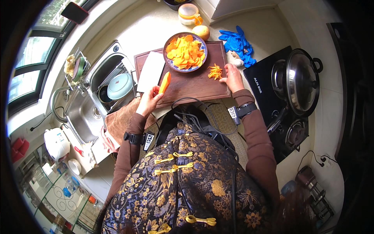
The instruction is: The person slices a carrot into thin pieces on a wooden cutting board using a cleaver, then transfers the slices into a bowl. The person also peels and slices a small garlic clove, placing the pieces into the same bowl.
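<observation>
My left hand [149,100] grips a peeled carrot piece [165,82] between thumb and fingers, over the near left part of a dark wooden cutting board [190,84]. A flat, bright rectangular piece [150,71], possibly a cleaver blade, lies left of the carrot; glare hides its detail. At the board's right edge is my right hand [233,78], thumb and fingers apart, with nothing visible in it. Beside its fingertips sits a small pile of carrot strips [215,72]. A blue-patterned bowl [205,60] full of carrot slices [186,52] stands at the board's far side.
Behind the bowl are a potato [201,32] and a lidded jar [188,14]. A crumpled blue plastic bag [240,46] lies to the right, near a gas hob [260,79] bearing a lidded wok [302,82]. Left are a sink [84,114] and a brown towel [121,120].
</observation>
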Demonstrator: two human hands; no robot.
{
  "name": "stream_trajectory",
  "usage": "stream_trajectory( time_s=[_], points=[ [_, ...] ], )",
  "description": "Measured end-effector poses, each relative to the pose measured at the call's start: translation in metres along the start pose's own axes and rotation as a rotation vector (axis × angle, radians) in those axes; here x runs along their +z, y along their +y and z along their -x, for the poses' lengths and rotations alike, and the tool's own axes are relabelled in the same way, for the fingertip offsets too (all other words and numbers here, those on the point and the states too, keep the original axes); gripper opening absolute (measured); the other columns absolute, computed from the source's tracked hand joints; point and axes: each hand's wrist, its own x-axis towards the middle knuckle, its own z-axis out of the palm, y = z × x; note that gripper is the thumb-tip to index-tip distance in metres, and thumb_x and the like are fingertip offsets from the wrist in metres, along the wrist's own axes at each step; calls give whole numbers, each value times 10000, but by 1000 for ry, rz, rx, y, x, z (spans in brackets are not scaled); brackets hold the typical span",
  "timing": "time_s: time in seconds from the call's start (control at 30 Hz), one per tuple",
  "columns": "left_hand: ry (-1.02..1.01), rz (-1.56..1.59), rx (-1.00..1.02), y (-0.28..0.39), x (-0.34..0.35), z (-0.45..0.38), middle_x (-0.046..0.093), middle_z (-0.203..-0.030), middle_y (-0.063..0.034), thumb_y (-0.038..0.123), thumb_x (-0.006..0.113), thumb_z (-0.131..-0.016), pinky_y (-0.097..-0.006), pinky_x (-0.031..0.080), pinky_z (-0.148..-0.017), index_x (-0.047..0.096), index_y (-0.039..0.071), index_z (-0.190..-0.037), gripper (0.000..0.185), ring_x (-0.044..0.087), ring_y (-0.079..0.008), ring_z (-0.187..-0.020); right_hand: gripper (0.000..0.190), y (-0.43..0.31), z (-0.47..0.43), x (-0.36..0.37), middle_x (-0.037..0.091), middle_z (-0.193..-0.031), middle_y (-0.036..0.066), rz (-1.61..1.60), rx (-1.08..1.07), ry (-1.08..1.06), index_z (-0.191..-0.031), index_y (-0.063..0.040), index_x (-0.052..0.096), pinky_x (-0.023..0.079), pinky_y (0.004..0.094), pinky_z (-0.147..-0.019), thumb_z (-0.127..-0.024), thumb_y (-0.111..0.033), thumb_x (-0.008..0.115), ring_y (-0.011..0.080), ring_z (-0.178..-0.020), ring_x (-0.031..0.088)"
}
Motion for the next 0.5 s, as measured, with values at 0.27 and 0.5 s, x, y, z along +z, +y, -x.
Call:
stream_trajectory(
  time_s=[0.27,0.5],
  points=[
    [29,-55,24,6,-7,3,514,-785,30,120,610,-862,-203,402,-621,554,39,-1009,177,453,-56,-685,377,-2,-6,15,620,-710,98,-138,96,-73,-916,-23,550,506,324,-611,-608,16,762,230,-668,623],
    [160,-236,186,-2,-28,2,575,-885,-35,153,627,-843,-264,448,-717,570,6,-1029,245,512,-113,-781,431,-12,-21,9,566,-965,154,-29,-181,146,-1037,-5,543,485,366,-758,-648,-5,727,270,-862,584]
  ],
)
